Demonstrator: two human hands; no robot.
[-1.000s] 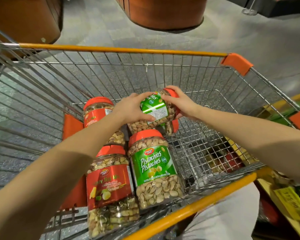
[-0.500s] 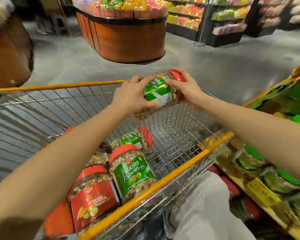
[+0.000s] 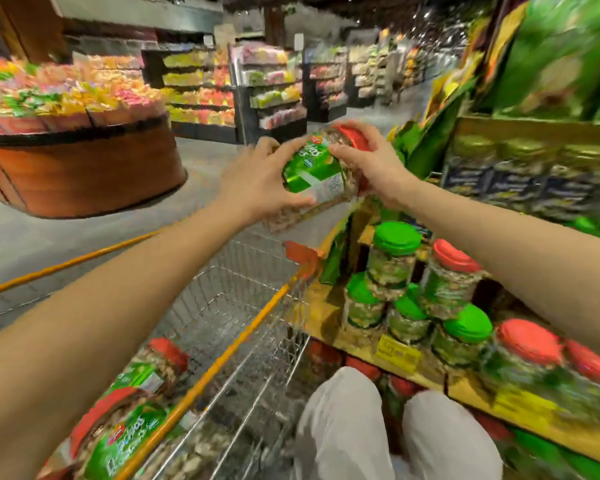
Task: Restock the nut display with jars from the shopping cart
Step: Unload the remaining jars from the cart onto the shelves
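Observation:
A pistachio jar (image 3: 314, 171) with a green label and a red lid lies tilted in the air, above the far right corner of the wire shopping cart (image 3: 243, 306). My left hand (image 3: 257, 181) grips its lower body and my right hand (image 3: 371, 164) grips it near the lid. More pistachio jars (image 3: 132, 420) lie in the cart at the lower left. On the right stands the nut display (image 3: 406, 355), a yellow shelf with stacked jars under green and red lids (image 3: 461, 320).
A round wooden stand (image 3: 80, 161) piled with colourful packets sits at the left across the grey floor. Shelf aisles (image 3: 274, 88) run along the back. An upper display shelf (image 3: 534, 168) holds dark-labelled jars. My knees (image 3: 388, 427) in light trousers are beside the cart.
Both hands have lifted the jar out of the cart and carried it up and to the right, toward the display. My view has swung up and right, bringing the shelf into sight.

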